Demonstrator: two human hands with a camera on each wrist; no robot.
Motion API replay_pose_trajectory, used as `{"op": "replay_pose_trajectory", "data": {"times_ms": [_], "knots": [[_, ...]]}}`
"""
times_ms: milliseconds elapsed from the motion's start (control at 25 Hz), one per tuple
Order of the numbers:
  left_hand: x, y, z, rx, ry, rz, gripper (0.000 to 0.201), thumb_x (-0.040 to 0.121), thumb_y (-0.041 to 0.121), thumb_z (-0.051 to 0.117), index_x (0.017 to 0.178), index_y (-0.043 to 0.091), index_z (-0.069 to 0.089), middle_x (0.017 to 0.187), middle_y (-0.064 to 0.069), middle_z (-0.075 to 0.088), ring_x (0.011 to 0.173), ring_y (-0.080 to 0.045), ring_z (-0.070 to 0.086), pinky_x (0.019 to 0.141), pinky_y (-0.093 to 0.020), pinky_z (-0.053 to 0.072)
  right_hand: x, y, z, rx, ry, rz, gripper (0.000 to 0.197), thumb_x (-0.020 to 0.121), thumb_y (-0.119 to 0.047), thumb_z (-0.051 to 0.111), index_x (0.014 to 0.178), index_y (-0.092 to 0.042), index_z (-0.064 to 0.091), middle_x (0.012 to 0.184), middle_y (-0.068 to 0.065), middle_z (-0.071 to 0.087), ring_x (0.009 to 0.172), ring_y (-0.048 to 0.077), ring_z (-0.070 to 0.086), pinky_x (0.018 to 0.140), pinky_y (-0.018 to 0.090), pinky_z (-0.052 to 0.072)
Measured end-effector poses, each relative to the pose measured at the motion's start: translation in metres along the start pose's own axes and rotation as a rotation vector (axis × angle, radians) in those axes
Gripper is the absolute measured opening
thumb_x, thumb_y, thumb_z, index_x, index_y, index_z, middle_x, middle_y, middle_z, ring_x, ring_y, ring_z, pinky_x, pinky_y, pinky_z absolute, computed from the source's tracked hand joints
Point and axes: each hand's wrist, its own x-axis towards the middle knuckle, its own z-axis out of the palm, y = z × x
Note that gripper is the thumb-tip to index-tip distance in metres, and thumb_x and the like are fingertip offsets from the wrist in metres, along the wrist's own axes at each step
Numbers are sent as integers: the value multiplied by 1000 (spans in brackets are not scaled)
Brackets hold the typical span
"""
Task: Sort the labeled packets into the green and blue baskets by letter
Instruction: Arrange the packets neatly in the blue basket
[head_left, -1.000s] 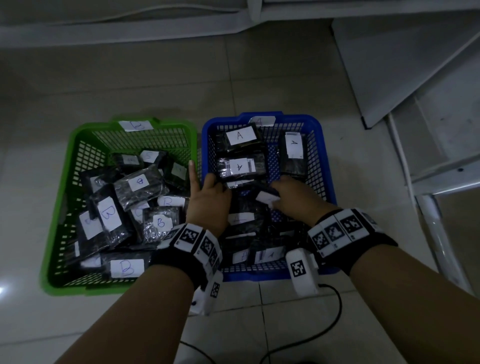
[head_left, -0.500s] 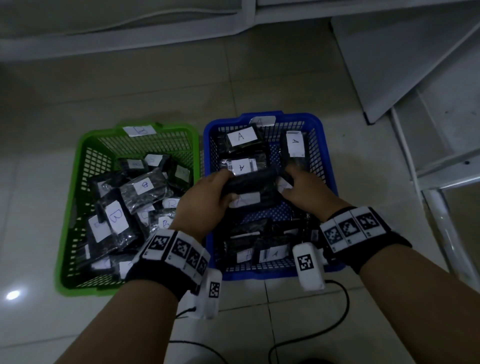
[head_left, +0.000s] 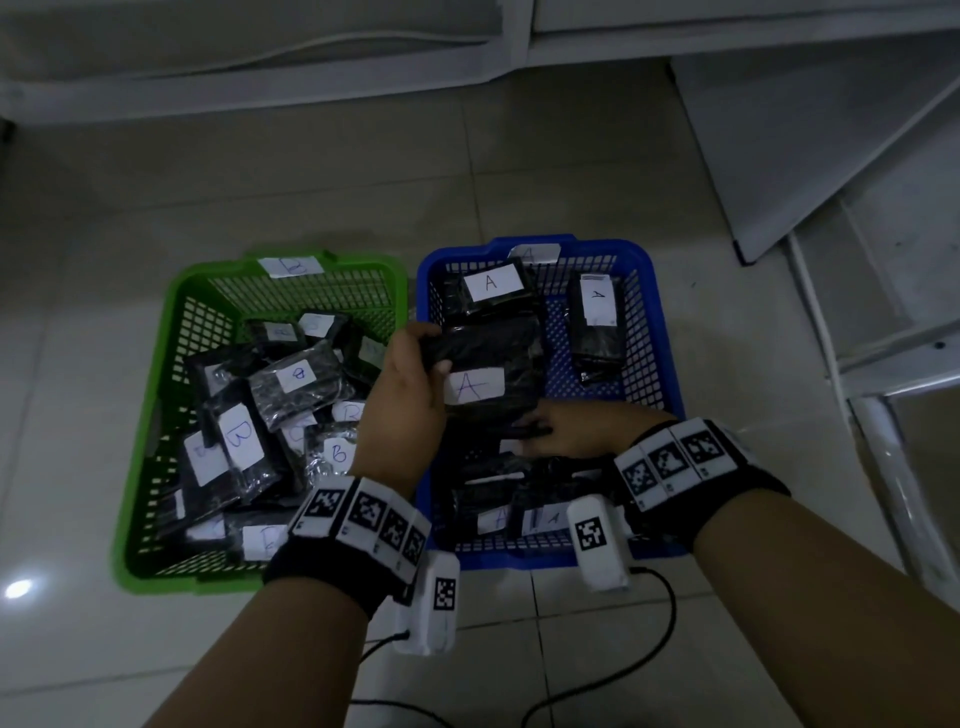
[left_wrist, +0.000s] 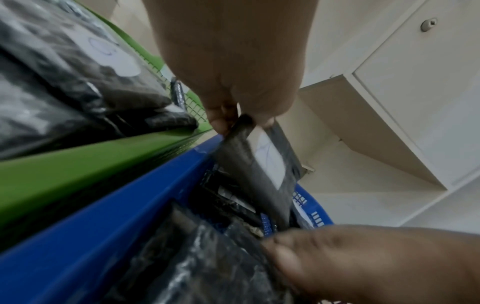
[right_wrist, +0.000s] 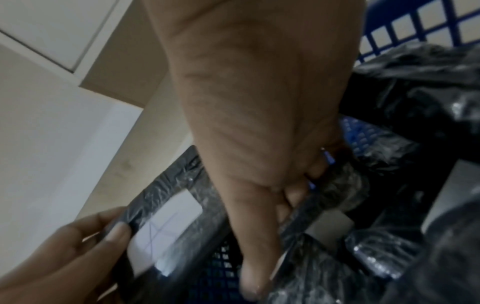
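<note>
Over the blue basket (head_left: 660, 332), my left hand (head_left: 402, 400) pinches an A packet (head_left: 488, 374) by its top edge. Right hand (head_left: 566, 431) rests lower among packets (grip unclear). Next: release it here, not in the green basket (head_left: 156, 374).

Head view: dim overall, bluish-grey cast. One small bright glare spot on the glossy floor tiles (head_left: 18, 588) at lower left, a reflection of a lamp overhead. Soft shadows only, under the basket edges. White labels (head_left: 491, 282) stay readable; black packets (head_left: 597, 332) lose detail, with faint sheen on the wrap. Straight lines at the upper edge and right side bow from the wide lens.

Left wrist view: brighter on the pale cabinet (left_wrist: 415, 102) at right; heavy blur on the near hand (left_wrist: 376, 263) at lower right and on the left edge.

Right wrist view: soft throughout, motion-smeared, grainy; small glints on plastic wrap (right_wrist: 376, 257) at lower right.
</note>
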Motion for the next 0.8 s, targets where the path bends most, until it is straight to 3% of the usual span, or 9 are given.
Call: {"op": "replay_pose_trajectory", "data": {"times_ms": [80, 160, 280, 440, 520, 600, 680, 760, 800], "knots": [[1, 1, 1, -65, 51, -34, 27, 98, 17, 43, 125, 11, 41, 124, -7, 51, 90, -10, 49, 68, -19, 38, -10, -2, -1, -58, -55, -3, 62, 82, -52, 64, 133, -21, 47, 135, -3, 51, 112, 13, 50, 92, 22, 40], [4, 0, 4, -45, 10, -4, 26, 98, 16, 42, 124, 12, 42, 125, -8, 50, 90, -11, 50, 69, -21, 39, -16, -4, 6, -142, 40, -36, 51, 79, -49, 69, 120, -21, 56, 122, 1, 60, 99, 13, 54, 81, 24, 44], [4, 2, 15, 121, -138, 70, 28, 95, 9, 45, 123, 14, 44, 128, -10, 43, 97, -25, 53, 73, -32, 45, -22, -4, 20, -227, 195, -63, 52, 82, -47, 66, 128, -25, 53, 125, 0, 60, 108, 18, 56, 92, 32, 47], [2, -2, 29, 316, -362, 115, 39, 89, 4, 52, 126, 12, 43, 130, -10, 32, 101, -22, 57, 80, -37, 53, -22, 1, 36, -202, 286, -91, 45, 87, -42, 61, 128, -24, 53, 125, 2, 58, 112, 22, 55, 97, 39, 44], [3, -2, 35, 421, -381, 119, 42, 87, 2, 54, 127, 8, 42, 132, -11, 28, 106, -27, 56, 82, -42, 54, -22, 2, 40, -194, 320, -105, 45, 89, -39, 60, 129, -21, 54, 124, 5, 58, 111, 22, 54, 95, 37, 45], [3, 3, 38, 587, -321, 116, 38, 87, 4, 53, 124, 6, 45, 136, -12, 28, 117, -30, 45, 89, -41, 51, -19, 2, 42, -174, 310, -106, 46, 90, -37, 59, 132, -19, 52, 125, 8, 55, 112, 23, 51, 95, 35, 44], [-1, 8, 41, 823, -299, 193, 33, 88, 10, 48, 120, 12, 52, 133, -8, 38, 121, -27, 38, 104, -42, 37, -14, 3, 43, -161, 286, -92, 51, 90, -37, 59, 136, -20, 48, 133, 11, 46, 120, 27, 44, 101, 36, 41], [-5, 9, 41, 967, -322, 254, 30, 88, 15, 45, 114, 19, 59, 120, -1, 54, 120, -25, 41, 115, -49, 10, -9, 3, 42, -144, 278, -49, 53, 89, -39, 60, 137, -21, 46, 139, 11, 34, 126, 32, 35, 107, 39, 36], [-7, 7, 40, 1003, -338, 252, 29, 88, 17, 46, 112, 22, 61, 114, 2, 59, 119, -25, 42, 114, -56, -3, -7, 3, 40, -124, 282, -35, 52, 88, -40, 61, 135, -20, 49, 139, 11, 30, 127, 31, 34, 108, 38, 35]]}}
